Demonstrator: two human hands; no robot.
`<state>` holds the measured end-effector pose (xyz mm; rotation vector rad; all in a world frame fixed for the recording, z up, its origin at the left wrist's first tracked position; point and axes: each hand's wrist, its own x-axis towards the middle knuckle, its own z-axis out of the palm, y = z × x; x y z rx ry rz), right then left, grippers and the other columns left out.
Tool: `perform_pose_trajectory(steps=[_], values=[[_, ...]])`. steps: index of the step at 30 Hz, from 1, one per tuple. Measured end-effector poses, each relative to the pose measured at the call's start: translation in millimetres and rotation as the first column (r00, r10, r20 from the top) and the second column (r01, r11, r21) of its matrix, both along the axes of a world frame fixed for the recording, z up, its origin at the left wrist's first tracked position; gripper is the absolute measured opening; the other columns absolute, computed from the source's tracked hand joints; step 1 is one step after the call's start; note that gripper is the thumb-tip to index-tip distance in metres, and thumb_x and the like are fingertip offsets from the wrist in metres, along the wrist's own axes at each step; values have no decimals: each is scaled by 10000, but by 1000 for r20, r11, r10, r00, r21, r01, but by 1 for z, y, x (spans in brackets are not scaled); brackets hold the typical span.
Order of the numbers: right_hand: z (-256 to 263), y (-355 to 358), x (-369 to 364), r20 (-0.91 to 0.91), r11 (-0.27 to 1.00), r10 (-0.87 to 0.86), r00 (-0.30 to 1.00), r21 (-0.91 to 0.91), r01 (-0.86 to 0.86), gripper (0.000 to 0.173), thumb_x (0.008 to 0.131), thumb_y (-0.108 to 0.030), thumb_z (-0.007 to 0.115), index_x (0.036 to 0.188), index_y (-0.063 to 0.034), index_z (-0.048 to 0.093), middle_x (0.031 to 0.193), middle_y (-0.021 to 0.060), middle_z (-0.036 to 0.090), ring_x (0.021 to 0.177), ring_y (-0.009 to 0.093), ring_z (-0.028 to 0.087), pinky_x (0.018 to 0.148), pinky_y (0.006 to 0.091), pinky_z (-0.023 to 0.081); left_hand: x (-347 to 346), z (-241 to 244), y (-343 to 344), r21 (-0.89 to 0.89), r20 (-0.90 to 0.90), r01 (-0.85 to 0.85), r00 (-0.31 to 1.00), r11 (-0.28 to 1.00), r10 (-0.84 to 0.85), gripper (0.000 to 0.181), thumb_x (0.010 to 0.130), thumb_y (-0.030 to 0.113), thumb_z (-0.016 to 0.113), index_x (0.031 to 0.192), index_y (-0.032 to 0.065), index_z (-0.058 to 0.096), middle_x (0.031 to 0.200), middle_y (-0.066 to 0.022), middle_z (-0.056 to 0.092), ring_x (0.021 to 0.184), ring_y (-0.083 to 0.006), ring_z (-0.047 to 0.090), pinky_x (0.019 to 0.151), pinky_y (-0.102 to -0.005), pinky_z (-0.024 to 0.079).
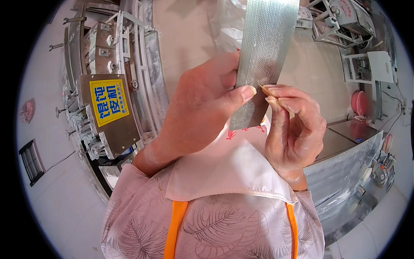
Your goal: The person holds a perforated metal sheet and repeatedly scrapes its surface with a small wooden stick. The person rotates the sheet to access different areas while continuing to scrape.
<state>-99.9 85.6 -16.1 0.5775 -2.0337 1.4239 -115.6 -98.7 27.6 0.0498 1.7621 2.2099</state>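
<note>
My left hand (203, 100) grips a long perforated metal strip (268, 39) by its left edge, with the thumb across the face near the lower end. The strip rises away from me past the top of the view. In my right hand (297, 126), the thumb and fingers pinch a thin tan pointed sliver (264, 90), perhaps wood. Its tip is at the strip's right edge; whether it enters a hole is too small to tell. Pale powder coats both hands. Below the strip hangs my white apron (223, 174) with red writing.
A dough-wrapper machine (110, 142) with a yellow sign (109, 102) stands at left. A metal-topped table (343, 137) is at right, with a red basin (359, 103) beyond. More machinery (351, 16) stands at upper right. Clear plastic (228, 29) lies behind the strip.
</note>
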Motion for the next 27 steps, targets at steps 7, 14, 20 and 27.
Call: perform_pose_trajectory(steps=[7, 14, 20, 27], values=[[-1, -1, -2, -11, 1000, -11, 1000, -9, 11, 365, 883, 207, 799, 1176, 39, 660, 1045, 207, 791, 969, 334, 788, 827, 392, 634, -1, 2, 0, -15, 14, -2, 1000, 1000, 2, 444, 1062, -81, 635, 1504, -90, 590, 1295, -147, 785, 1163, -146, 742, 996, -270, 581], [7, 4, -2, 33, 999, 6, 999, 53, -8, 312, 890, 198, 795, 1128, 40, 670, 1064, 198, 797, 978, 329, 786, 836, 382, 629, -4, 1, -3, -147, 33, 19, 999, 989, -14, 422, 1058, -85, 642, 1478, -89, 605, 1289, -140, 782, 1143, -140, 740, 983, -268, 583], [-1, 4, -2, 23, 1000, -8, 1000, 14, 8, 382, 905, 196, 788, 1206, 22, 629, 1075, 209, 797, 998, 335, 789, 850, 390, 626, -6, 4, -1, -105, 38, 28, 999, 994, -24, 417, 1054, -82, 649, 1470, -87, 611, 1290, -137, 782, 1137, -133, 742, 974, -260, 582], [-1, 4, -6, -11, 1000, 1, 1000, 27, -1, 421, 903, 201, 791, 1237, 24, 606, 1056, 213, 793, 984, 344, 792, 836, 396, 632, -6, 5, 2, -96, 5, 16, 1000, 995, -15, 411, 1060, -79, 638, 1470, -85, 610, 1302, -145, 781, 1167, -139, 736, 993, -271, 581]])
